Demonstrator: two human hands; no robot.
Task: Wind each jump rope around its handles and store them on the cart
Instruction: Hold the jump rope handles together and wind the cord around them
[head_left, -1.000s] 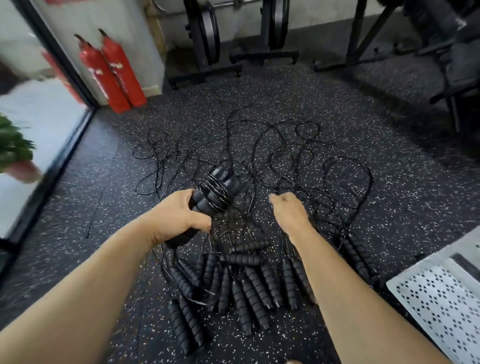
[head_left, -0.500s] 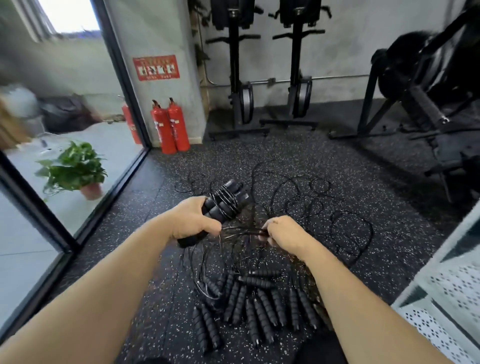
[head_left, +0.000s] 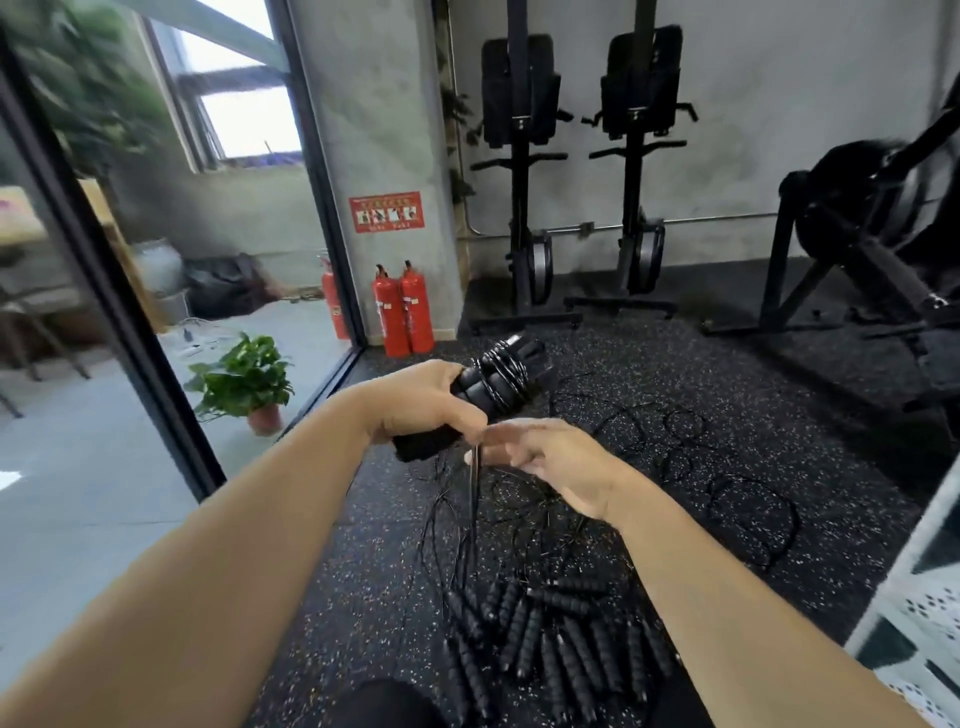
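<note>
Firmly, left hand (head_left: 423, 400) grips handles (head_left: 530, 358) — rope (head_left: 493, 376) wound.

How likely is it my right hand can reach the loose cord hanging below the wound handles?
Very likely yes: the right hand is right beside the cord, with nothing between them; the left hand grips the wound handles above.

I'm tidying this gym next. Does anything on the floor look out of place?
Yes. Loose jump rope cords sprawl in tangled loops across the floor, their handles heaped together below. Only the bundle in the left hand looks wound.
</note>
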